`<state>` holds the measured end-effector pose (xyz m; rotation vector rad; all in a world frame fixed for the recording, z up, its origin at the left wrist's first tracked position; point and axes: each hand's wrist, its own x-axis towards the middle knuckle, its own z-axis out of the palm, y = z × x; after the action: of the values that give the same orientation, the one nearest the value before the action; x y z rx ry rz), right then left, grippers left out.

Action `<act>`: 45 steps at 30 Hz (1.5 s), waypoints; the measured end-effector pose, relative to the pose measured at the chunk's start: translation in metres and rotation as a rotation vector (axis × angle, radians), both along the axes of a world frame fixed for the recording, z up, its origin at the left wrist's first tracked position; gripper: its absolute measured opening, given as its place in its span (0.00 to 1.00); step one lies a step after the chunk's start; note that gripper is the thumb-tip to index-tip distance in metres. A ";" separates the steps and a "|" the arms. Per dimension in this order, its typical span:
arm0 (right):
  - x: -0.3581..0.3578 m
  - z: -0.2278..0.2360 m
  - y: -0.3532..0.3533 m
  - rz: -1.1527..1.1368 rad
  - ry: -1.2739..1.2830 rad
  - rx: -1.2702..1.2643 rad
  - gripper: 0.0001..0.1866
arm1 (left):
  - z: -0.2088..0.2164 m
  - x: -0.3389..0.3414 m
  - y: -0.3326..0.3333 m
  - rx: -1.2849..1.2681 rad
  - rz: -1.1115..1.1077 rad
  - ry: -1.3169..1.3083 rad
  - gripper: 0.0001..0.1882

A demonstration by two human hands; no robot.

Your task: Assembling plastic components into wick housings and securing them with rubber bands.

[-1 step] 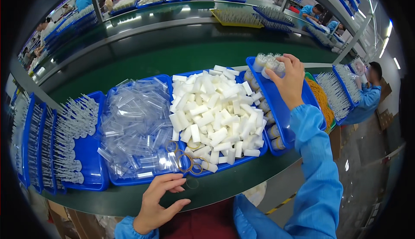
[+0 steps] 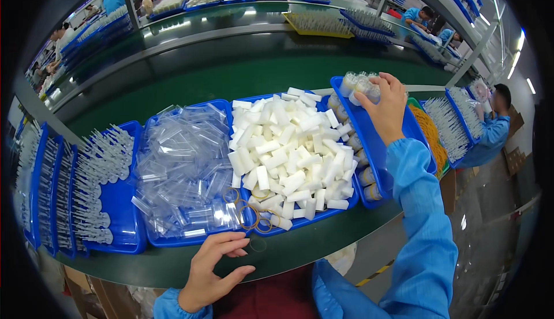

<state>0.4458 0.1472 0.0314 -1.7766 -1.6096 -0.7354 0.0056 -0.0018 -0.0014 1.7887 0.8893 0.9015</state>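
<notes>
My right hand (image 2: 388,104) reaches to the far end of a tilted blue tray (image 2: 398,140). Its thumb and fingers close around one of the short, clear-walled cylinders (image 2: 365,91) with whitish contents clustered there. By the table's near edge, my left hand (image 2: 214,267) is open, thumb apart from the fingers, holding nothing. Just beyond it, several tan rubber bands (image 2: 249,218) lie across the rims of two trays. One of these holds clear plastic sleeves (image 2: 179,163), the other a heap of white foam blocks (image 2: 291,152). A faint clear ring (image 2: 258,244) lies beside my left fingertips.
Stacked blue trays (image 2: 124,226) of upright thin-stemmed pieces stand at the left. More cylinders (image 2: 366,176) sit in a tray under the tilted one. Orange bands (image 2: 428,131) fill a green tray at the right. Beyond the green belt (image 2: 202,82), people work at other benches.
</notes>
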 end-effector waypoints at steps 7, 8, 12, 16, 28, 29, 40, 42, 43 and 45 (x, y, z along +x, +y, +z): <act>-0.002 0.016 -0.018 -0.009 -0.205 -0.018 0.23 | 0.004 -0.024 0.002 0.014 0.072 0.016 0.23; -0.016 0.026 -0.029 0.051 -0.185 -0.017 0.21 | 0.005 -0.031 0.001 0.018 0.115 0.029 0.22; -0.119 0.053 -0.072 0.549 0.036 -0.324 0.17 | -0.001 -0.063 -0.003 0.174 0.392 0.126 0.16; -0.179 0.029 -0.085 0.755 -0.072 -0.462 0.20 | -0.004 -0.089 0.009 0.269 0.648 0.187 0.15; -0.195 -0.017 -0.064 0.816 -0.191 -0.555 0.29 | -0.013 -0.178 0.024 0.517 0.818 0.655 0.08; -0.197 -0.015 -0.063 0.835 -0.203 -0.563 0.29 | -0.015 -0.184 0.024 0.535 0.809 0.701 0.08; -0.188 -0.023 -0.051 0.811 -0.364 -0.376 0.27 | -0.009 -0.211 0.043 0.595 0.873 1.348 0.06; -0.188 -0.018 -0.056 0.796 -0.356 -0.377 0.28 | -0.010 -0.212 0.048 0.619 0.869 1.420 0.07; -0.188 -0.015 -0.059 0.795 -0.349 -0.380 0.28 | -0.010 -0.211 0.049 0.626 0.868 1.461 0.07; -0.187 -0.005 -0.068 0.762 -0.311 -0.405 0.29 | -0.010 -0.204 0.051 0.656 0.856 1.416 0.07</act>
<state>0.2589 0.0792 0.0260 -1.1393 -2.5602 -0.3347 -0.1989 0.0487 -0.0118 2.6233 2.6120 0.2159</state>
